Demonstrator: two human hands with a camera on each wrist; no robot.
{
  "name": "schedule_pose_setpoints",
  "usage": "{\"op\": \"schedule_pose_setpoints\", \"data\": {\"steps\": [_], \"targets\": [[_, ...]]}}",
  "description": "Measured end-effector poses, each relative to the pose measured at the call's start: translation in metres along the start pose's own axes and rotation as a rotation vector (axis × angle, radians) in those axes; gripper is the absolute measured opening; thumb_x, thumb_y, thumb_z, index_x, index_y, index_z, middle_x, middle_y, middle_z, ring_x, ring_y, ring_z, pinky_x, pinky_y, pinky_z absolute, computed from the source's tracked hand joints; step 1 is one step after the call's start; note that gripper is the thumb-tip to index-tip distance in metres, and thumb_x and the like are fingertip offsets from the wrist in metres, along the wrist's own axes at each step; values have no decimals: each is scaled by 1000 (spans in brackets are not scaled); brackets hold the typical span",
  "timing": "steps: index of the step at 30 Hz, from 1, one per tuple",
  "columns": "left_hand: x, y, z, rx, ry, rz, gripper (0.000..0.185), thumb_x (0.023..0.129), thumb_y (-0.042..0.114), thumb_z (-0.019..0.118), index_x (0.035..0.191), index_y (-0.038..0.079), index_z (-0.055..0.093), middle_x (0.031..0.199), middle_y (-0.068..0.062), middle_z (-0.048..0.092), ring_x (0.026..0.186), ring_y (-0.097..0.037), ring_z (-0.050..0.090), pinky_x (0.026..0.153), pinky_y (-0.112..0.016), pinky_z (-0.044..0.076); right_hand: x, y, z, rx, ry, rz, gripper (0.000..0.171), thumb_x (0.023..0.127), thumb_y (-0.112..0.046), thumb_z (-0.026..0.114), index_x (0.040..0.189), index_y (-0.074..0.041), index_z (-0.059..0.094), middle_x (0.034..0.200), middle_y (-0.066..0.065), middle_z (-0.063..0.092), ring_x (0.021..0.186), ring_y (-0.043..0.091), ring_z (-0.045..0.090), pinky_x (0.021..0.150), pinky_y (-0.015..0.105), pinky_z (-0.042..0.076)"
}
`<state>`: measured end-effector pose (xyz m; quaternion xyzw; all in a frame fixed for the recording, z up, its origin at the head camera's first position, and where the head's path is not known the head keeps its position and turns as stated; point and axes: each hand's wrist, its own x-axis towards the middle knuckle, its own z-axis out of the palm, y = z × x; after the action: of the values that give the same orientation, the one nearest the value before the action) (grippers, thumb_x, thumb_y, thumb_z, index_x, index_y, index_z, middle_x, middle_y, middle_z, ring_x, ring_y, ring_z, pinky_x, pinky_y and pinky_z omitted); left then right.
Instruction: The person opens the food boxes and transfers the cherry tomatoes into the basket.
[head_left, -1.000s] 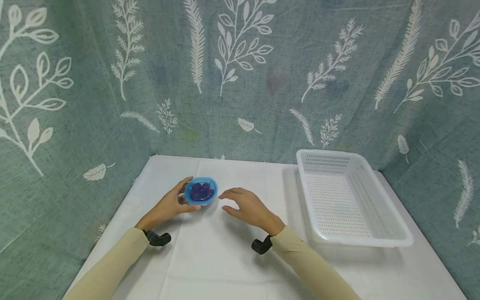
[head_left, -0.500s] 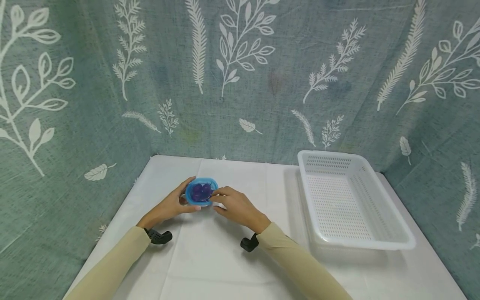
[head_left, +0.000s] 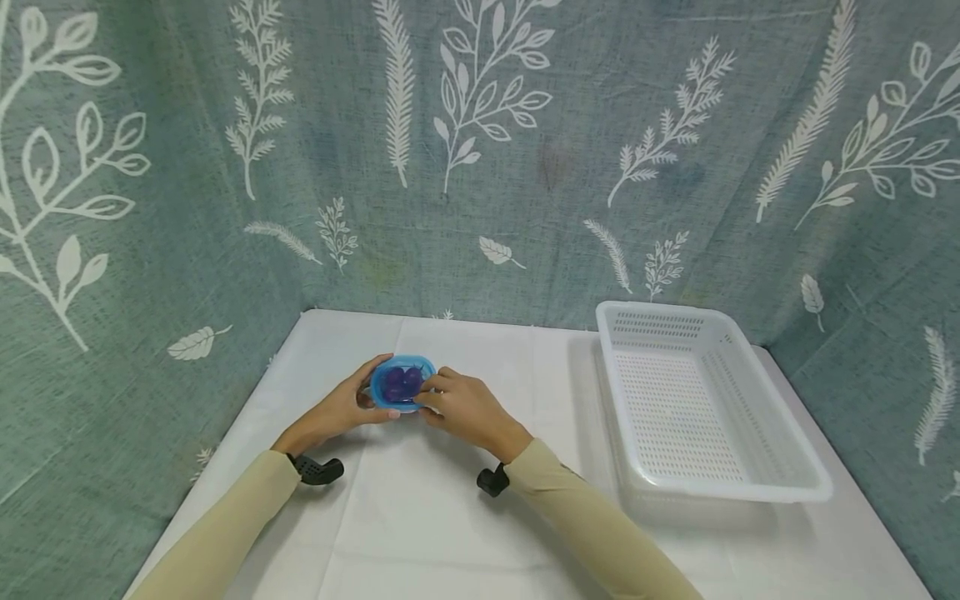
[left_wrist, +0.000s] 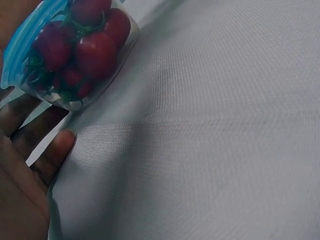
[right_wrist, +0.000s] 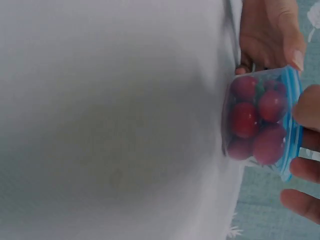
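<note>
A small clear tub with a blue lid (head_left: 402,382) holds red cherry tomatoes and stands on the white tablecloth (head_left: 450,533), left of the middle. My left hand (head_left: 365,398) grips the tub from its left side, thumb on the far rim. My right hand (head_left: 433,395) is at the tub's right side, its fingers curled onto the lid's edge. The left wrist view shows the tub (left_wrist: 75,50) just above my left hand's fingers (left_wrist: 47,155). In the right wrist view the tub (right_wrist: 257,125) sits between my right hand's fingertips (right_wrist: 306,167) and the left hand (right_wrist: 265,30).
An empty white perforated basket (head_left: 727,486) stands at the right side of the table. Green leaf-patterned cloth (head_left: 480,167) hangs behind and along both sides. Black wrist mounts sit at both sleeves.
My right hand has moved left from open air to the tub and taken hold of the lid's edge. The left hand has kept its grip on the tub.
</note>
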<state>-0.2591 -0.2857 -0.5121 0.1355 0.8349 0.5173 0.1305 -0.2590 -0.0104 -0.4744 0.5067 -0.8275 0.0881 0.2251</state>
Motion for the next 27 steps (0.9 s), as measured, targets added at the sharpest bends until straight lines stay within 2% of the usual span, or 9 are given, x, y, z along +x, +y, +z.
{"op": "schedule_pose_setpoints", "data": {"steps": [5, 11, 19, 27], "targets": [[1, -1, 0, -25, -6, 4, 105, 87, 38, 85, 165, 35, 16, 154, -11, 45, 111, -33, 59, 88, -44, 52, 3, -1, 3, -150, -26, -62, 19, 97, -20, 68, 110, -20, 82, 108, -7, 72, 92, 10, 63, 76, 19, 54], [-1, -3, 2, -51, -9, 20, 103, 87, 36, 85, 165, 37, 18, 156, -10, 43, 115, -33, 59, 93, -44, 50, 5, -3, 5, -253, -29, -96, 20, 97, -23, 68, 110, -19, 82, 108, -7, 73, 92, 8, 66, 72, 19, 56], [-3, -3, 1, -41, 0, 16, 108, 84, 39, 87, 165, 34, 17, 156, -8, 43, 120, -31, 59, 99, -49, 50, 6, -7, 4, -300, -5, -103, 19, 96, -26, 67, 105, -20, 83, 103, -7, 74, 87, 8, 69, 67, 20, 58], [-2, -5, -1, -29, 8, 23, 104, 85, 38, 87, 164, 38, 19, 154, -9, 45, 118, -31, 59, 99, -47, 48, 11, -15, 3, -351, -44, -114, 17, 99, -21, 67, 102, -17, 83, 96, -7, 71, 83, 8, 63, 59, 18, 54]]}}
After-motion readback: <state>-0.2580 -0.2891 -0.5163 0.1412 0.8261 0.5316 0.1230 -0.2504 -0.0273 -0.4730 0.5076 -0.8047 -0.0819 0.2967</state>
